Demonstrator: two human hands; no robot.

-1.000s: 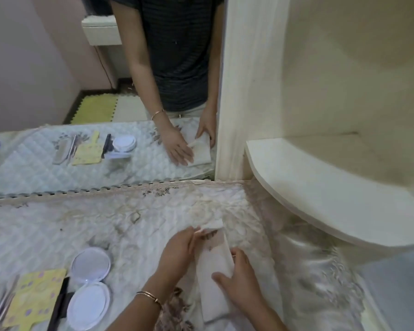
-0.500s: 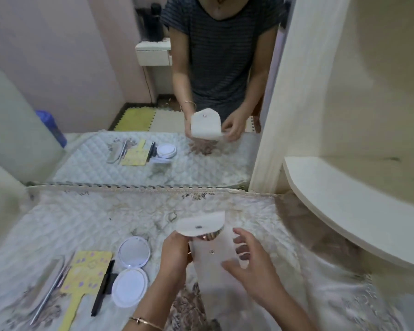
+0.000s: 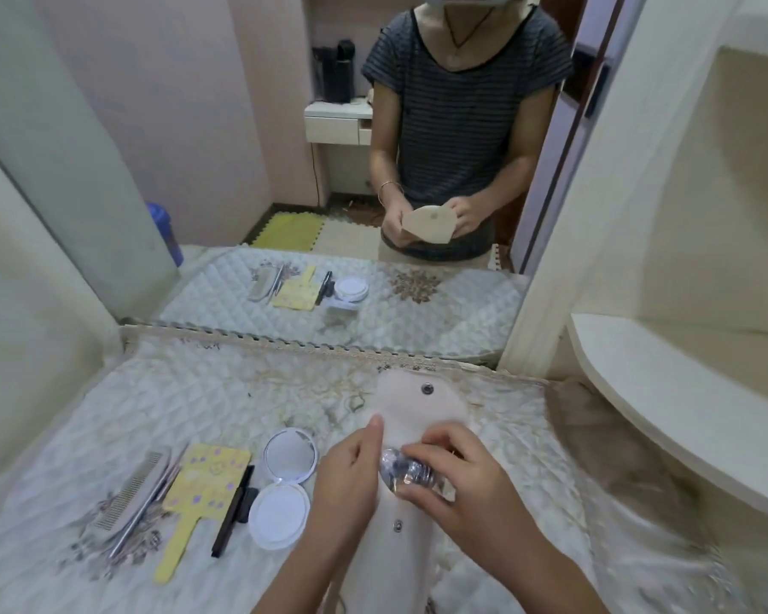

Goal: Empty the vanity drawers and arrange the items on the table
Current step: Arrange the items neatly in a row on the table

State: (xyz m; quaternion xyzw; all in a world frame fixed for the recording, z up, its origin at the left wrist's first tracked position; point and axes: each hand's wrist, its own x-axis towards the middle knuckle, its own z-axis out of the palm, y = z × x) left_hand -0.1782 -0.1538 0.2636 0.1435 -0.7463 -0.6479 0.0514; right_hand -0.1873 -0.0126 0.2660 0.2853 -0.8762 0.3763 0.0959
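A white snap pouch is held above the quilted table, its rounded flap open and pointing away from me. My left hand grips the pouch's left side. My right hand pinches a clear plastic packet with small dark items inside, right at the pouch's mouth. On the table to the left lie an open white compact mirror, a black pen, a yellow handled card, a comb and thin metal tools.
A large mirror stands behind the table and reflects me and the laid-out items. A curved cream shelf juts out at the right. A cream wall panel closes the left side.
The pouch went from flat on the table to lifted with its flap opened. My right hand moved to the mouth and now grips a clear packet there. The view tilted up.
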